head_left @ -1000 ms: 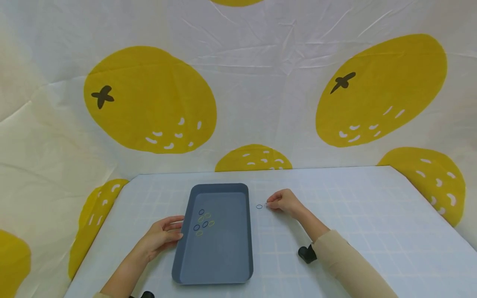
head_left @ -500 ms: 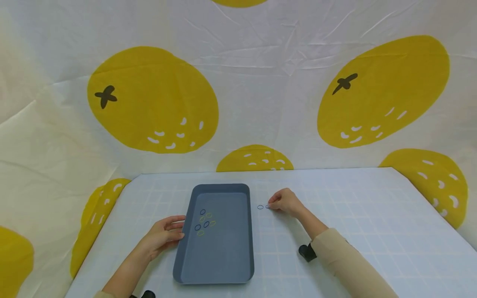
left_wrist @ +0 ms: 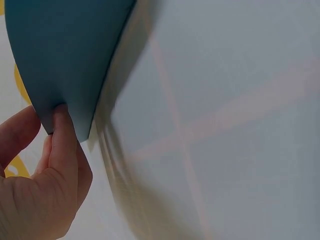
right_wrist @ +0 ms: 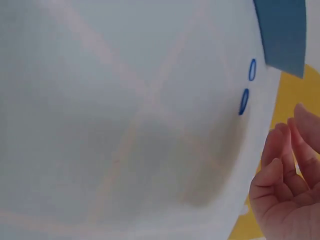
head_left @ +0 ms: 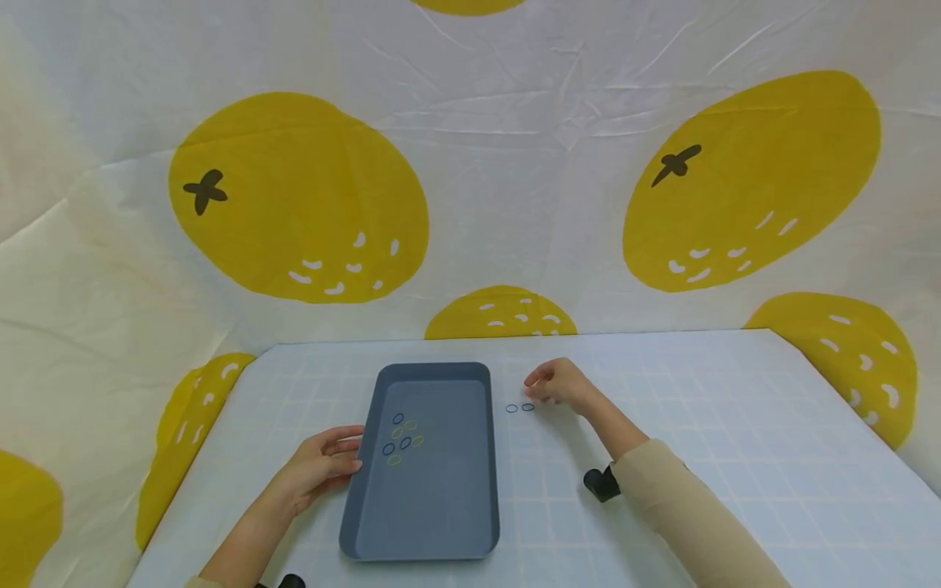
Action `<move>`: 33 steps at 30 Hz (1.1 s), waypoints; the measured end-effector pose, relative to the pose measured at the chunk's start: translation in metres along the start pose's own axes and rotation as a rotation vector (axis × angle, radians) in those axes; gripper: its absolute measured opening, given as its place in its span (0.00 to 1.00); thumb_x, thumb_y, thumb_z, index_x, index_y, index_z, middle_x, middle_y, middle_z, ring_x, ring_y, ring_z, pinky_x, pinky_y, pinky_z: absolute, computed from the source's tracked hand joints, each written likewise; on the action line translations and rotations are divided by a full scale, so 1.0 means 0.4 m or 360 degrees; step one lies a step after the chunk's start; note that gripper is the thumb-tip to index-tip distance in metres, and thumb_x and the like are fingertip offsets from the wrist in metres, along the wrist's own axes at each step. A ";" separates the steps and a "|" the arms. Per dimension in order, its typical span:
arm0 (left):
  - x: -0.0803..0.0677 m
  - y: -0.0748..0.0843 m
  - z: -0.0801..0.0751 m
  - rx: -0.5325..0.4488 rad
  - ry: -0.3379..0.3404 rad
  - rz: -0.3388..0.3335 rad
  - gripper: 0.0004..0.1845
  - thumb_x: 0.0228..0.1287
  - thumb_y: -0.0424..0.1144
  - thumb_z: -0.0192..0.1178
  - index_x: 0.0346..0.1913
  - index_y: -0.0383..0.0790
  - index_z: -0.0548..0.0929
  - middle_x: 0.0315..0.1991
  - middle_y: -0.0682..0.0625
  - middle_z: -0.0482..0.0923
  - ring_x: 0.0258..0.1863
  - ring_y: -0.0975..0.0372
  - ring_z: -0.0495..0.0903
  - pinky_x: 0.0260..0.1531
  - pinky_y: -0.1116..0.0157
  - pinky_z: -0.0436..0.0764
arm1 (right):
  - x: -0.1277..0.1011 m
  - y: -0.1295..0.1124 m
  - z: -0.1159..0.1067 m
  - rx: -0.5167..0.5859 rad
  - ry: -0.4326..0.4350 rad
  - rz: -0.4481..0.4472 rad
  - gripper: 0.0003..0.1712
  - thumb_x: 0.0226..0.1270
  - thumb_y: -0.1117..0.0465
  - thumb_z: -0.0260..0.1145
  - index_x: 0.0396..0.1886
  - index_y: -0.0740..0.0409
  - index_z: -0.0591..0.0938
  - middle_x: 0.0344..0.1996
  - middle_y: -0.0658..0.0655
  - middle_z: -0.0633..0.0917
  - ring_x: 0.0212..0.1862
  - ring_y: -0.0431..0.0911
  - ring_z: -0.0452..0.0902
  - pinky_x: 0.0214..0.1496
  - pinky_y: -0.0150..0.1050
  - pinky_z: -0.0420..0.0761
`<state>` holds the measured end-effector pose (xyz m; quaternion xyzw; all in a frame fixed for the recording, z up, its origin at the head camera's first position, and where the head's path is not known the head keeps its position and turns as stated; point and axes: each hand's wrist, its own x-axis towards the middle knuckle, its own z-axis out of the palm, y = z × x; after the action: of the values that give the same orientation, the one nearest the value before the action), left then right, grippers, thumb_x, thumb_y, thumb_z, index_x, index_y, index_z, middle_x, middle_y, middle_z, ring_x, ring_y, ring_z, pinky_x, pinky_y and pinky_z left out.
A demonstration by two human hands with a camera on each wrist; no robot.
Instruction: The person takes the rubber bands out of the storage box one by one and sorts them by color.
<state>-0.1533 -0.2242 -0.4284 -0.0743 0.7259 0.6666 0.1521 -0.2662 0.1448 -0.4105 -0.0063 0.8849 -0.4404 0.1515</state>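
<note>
My left hand (head_left: 316, 469) touches the left side of a blue-grey tray (head_left: 426, 523), its fingers relaxed. In the left wrist view the thumb lies against the outer wall of the tray (left_wrist: 75, 55). Several thin rings, some dark blue (head_left: 389, 449) and some yellow (head_left: 417, 441), lie flat inside the tray. On the table right of the tray lie two blue rings (head_left: 511, 408) side by side, also visible in the right wrist view as a blue ring (right_wrist: 244, 101) and its neighbour. My right hand (head_left: 562, 384) hovers just beyond them, fingers loosely bent, with nothing seen between them.
A white cloth with pale grid lines covers the table (head_left: 698, 425). Behind and beside it hangs a white sheet (head_left: 515, 188) printed with large yellow fruit. A small dark mark shows under the right hand, too small to identify.
My right hand's fingers have come off the right-hand blue ring and moved slightly up and away, leaving it on the table. The left hand and the tray stay in place.
</note>
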 end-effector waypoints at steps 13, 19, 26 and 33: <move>0.001 -0.001 -0.001 -0.0011 -0.0008 -0.0005 0.34 0.52 0.17 0.58 0.64 0.22 0.60 0.55 0.30 0.69 0.43 0.59 0.77 0.38 0.64 0.79 | 0.019 -0.098 0.036 0.0117 -0.0071 -0.0199 0.12 0.56 0.65 0.69 0.40 0.67 0.83 0.24 0.54 0.81 0.28 0.46 0.75 0.33 0.40 0.78; 0.000 -0.002 -0.004 -0.0024 -0.0026 0.0001 0.34 0.52 0.18 0.58 0.64 0.21 0.59 0.55 0.30 0.69 0.43 0.59 0.77 0.38 0.64 0.79 | 0.019 -0.151 0.070 0.0187 -0.0118 -0.0256 0.14 0.55 0.65 0.70 0.41 0.68 0.82 0.24 0.54 0.81 0.27 0.45 0.74 0.34 0.42 0.78; -0.001 -0.003 -0.004 -0.0026 -0.0018 -0.0009 0.35 0.52 0.17 0.58 0.64 0.21 0.59 0.56 0.29 0.68 0.43 0.59 0.77 0.38 0.64 0.79 | 0.026 -0.189 0.118 0.0267 -0.0178 -0.0283 0.12 0.52 0.67 0.71 0.38 0.67 0.83 0.22 0.53 0.79 0.24 0.42 0.71 0.29 0.35 0.75; 0.002 -0.003 -0.001 -0.0011 0.0007 -0.0014 0.34 0.52 0.17 0.58 0.64 0.22 0.60 0.56 0.30 0.68 0.43 0.59 0.77 0.38 0.63 0.80 | 0.032 -0.218 0.164 0.0267 -0.0194 -0.0322 0.12 0.50 0.68 0.72 0.36 0.67 0.84 0.22 0.52 0.80 0.24 0.41 0.72 0.29 0.33 0.76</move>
<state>-0.1537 -0.2247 -0.4298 -0.0795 0.7236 0.6683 0.1531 -0.2710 0.0386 -0.3831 -0.1095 0.8290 -0.5245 0.1598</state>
